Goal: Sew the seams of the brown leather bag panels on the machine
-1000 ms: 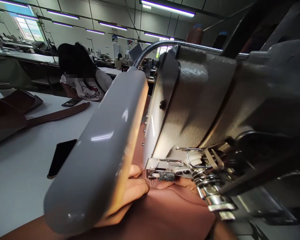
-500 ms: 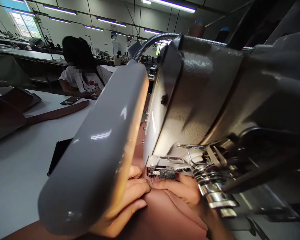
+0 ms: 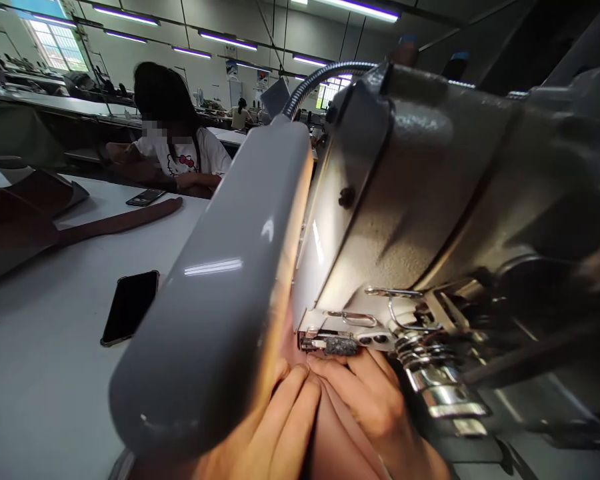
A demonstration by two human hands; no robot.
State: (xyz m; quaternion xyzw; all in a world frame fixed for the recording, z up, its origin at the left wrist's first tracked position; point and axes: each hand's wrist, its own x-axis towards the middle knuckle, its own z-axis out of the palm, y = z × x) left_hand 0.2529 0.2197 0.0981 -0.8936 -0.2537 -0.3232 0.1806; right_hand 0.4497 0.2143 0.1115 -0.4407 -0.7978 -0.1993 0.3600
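Fingers bent and pressed together, my left hand (image 3: pixel 275 433) pinches the edge of a reddish-brown leather-like piece (image 3: pixel 333 443). Its palm side is hidden behind the lamp. Just to the right, my right hand (image 3: pixel 367 393) is closed on the same piece, its fingertips close to those of the left. Both hands are just below the needle area of a sewing machine (image 3: pixel 375 220), where a small dark roller (image 3: pixel 341 345) shows. The needle itself I cannot make out. Folds run down the piece between the hands.
A long grey lamp (image 3: pixel 220 287) on a flexible metal neck blocks much of the left side. On the white table (image 3: pixel 45 340) lie a black phone (image 3: pixel 130 307), a second phone (image 3: pixel 146 197), and a brown strip (image 3: pixel 120 221). A co-worker (image 3: pixel 180 153) sits across.
My left hand has moved right and down and now bunches the piece close to my right hand. The view has shifted slightly, revealing more of the near phone. The co-worker's arms have moved.
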